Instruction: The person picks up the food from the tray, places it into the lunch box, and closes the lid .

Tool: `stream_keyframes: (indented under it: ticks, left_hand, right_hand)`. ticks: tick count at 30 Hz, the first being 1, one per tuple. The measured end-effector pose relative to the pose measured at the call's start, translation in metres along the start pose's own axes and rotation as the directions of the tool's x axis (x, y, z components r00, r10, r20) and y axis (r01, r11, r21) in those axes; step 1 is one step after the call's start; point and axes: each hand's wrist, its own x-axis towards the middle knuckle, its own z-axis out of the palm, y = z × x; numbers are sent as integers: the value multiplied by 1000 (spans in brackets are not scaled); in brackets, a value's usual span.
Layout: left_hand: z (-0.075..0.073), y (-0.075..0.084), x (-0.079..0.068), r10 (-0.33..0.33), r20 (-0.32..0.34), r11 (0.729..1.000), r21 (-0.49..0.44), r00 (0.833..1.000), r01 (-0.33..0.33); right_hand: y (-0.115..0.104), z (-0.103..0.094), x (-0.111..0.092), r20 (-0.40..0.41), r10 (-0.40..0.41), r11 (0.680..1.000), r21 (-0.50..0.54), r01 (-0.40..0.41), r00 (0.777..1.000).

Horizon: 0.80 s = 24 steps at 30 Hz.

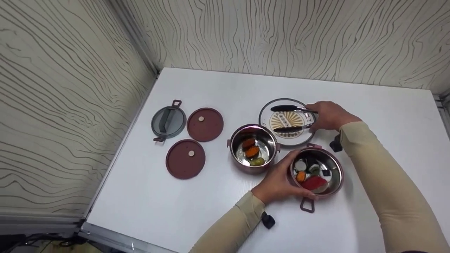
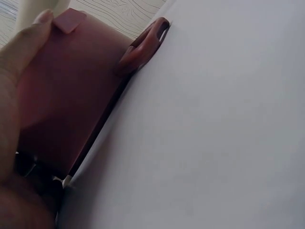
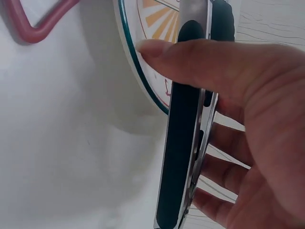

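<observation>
My left hand (image 1: 281,181) grips the outer wall of the right-hand pot (image 1: 336,158), its thumb near the front handle (image 1: 307,210). This dark red pot has a shiny metal inside and contains small food pieces: a red one (image 1: 314,182), an orange one (image 1: 301,176), a white round slice (image 1: 300,165) and others. In the right wrist view my right hand (image 3: 271,90) holds a pair of tongs (image 3: 180,143) with dark grips, thumb on one arm and fingers on the other. Seen from the head, the tongs' spread black ends lie over a white plate (image 1: 269,121) with a gold sunburst.
A second pot (image 1: 253,169) stands left of the held one, containing two orange pieces (image 1: 251,151) and a green piece (image 1: 257,162). Further left lie two dark red lids (image 1: 207,130) and a grey lid (image 1: 175,124) with a handle. Patterned walls (image 1: 246,42) border the white table (image 1: 140,196).
</observation>
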Motion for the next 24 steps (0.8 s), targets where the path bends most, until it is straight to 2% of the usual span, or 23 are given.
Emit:
stream_keyframes:
  ticks: [6,9,12,15,17,19,21,22,24]
  left_hand:
    - [5,-1,2,2,21,999,40,1000,-3]
    - [-1,-3,2,-6,-6,999,42,1000,7]
    - [0,-3,1,0,-4,1000,28,1000,0]
    - [1,-4,-2,6,1,1000,13,1000,-6]
    - [2,-5,-4,2,4,1000,3,1000,-2]
    - [2,-5,-5,-3,5,1000,-4,1000,3]
    - [1,-4,-5,6,9,1000,-10,1000,-6]
    - [0,-3,-3,14,11,1000,-12,1000,-14]
    - [-3,-1,-1,24,11,1000,-8,1000,-24]
  right_hand:
    - [8,2,-14,-44,-35,999,16,35,998]
    - [1,-1,-16,-93,-71,997,28,74,993]
    - [-3,-1,-33,-148,-80,996,15,83,986]
    - [-9,3,-53,-228,-110,994,-5,111,968]
    - [-15,9,-72,-304,-132,990,-3,138,944]
    - [-21,18,-95,-413,-156,984,16,179,897]
    - [-29,28,-122,-545,-166,975,37,221,822]
    - [-32,34,-135,-613,-162,970,47,240,774]
    - [-38,45,-161,-743,-156,952,64,301,651]
